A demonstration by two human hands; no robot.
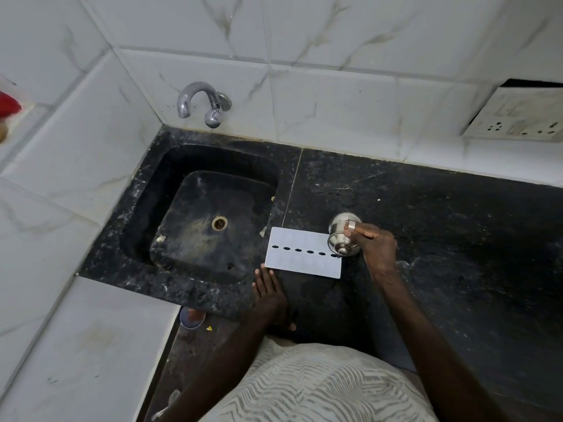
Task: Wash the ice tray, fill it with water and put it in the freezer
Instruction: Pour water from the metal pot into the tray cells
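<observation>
A white ice tray [303, 252] lies flat on the black stone counter [441, 223], just right of the sink, with a row of dark oval slots along its middle. My right hand [376, 245] grips a small steel pot [342, 234] tilted over the tray's right end. My left hand [269, 292] rests flat on the counter, fingers spread, fingertips at the tray's near left corner. No water stream is visible from the pot.
A black stone sink [170, 190] with a drain [219, 223] sits to the left. A chrome tap [201, 102] juts from the tiled wall above it. A socket plate [518, 117] is at the right wall. A small bowl [192, 318] sits below the counter edge.
</observation>
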